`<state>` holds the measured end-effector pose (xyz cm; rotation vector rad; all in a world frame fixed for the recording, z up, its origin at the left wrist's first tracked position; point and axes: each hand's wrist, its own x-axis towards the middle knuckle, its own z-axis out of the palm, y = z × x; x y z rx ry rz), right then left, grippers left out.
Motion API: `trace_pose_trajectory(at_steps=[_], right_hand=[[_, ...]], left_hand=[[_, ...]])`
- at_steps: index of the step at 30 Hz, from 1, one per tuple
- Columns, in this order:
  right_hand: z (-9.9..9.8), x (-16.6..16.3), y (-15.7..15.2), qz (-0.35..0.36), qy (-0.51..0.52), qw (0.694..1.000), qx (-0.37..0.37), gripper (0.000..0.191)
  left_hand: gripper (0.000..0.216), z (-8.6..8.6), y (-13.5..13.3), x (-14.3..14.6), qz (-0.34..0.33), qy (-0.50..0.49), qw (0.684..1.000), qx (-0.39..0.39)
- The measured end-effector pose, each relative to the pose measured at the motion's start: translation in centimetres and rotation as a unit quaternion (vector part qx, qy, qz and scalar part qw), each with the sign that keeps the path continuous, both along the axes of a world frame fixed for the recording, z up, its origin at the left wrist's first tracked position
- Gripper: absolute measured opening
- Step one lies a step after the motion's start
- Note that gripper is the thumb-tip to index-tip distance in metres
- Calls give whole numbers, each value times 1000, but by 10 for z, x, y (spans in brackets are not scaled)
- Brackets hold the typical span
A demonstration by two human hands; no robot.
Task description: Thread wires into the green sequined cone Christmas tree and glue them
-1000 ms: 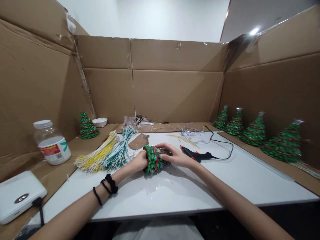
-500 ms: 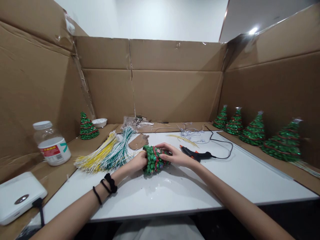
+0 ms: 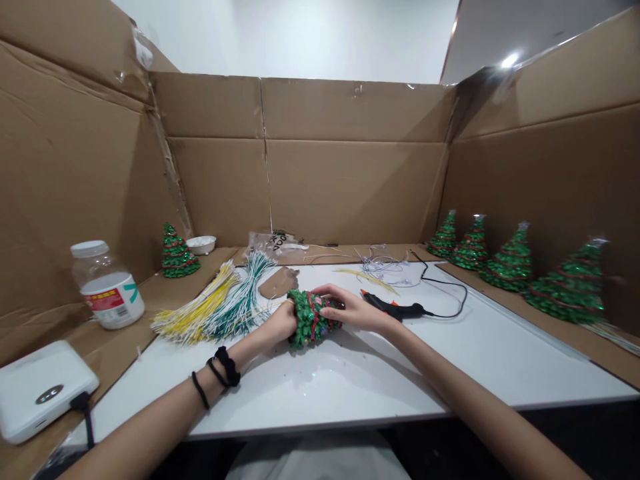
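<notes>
A small green Christmas tree [image 3: 303, 321], trimmed with red garland and small coloured ornaments, lies on its side low over the white board [image 3: 320, 393]. My left hand [image 3: 283, 321] is closed at the tree's wide base end, its fingertips hidden by the tree. From the other side my right hand [image 3: 345, 308] curls over the tree's decorated side, its fingers and thumb closed on it; the tree's tip is hidden under this hand. Just right of my right hand lies a black glue gun [image 3: 395, 308] with an orange nozzle.
Bundles of yellow-white [image 3: 200, 310] and green-white stems [image 3: 240, 303] lie left, near a brown cardboard piece [image 3: 278, 283]. Thin wires [image 3: 383, 267] lie behind. Several finished trees [image 3: 510, 260] line the right; another tree [image 3: 177, 253], a jar [image 3: 107, 290] and a white device [image 3: 45, 393] stand left.
The whole view has shifted slightly, with things sitting a little further right. Both hands keep their places on the tree, and I see no clear change in their hold.
</notes>
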<state>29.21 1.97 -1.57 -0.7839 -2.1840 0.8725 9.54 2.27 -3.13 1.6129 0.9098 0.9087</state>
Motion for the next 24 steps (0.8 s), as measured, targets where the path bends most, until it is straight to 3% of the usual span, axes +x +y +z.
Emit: trace_pose_trajectory(at_steps=[13, 24], right_hand=[[-1, 0, 0, -6, 8, 1000, -24, 43], [-3, -1, -3, -14, -4, 1000, 6, 41]], left_hand=[[27, 1, 3, -4, -6, 16, 1000, 7], [27, -8, 10, -6, -27, 12, 999, 12]])
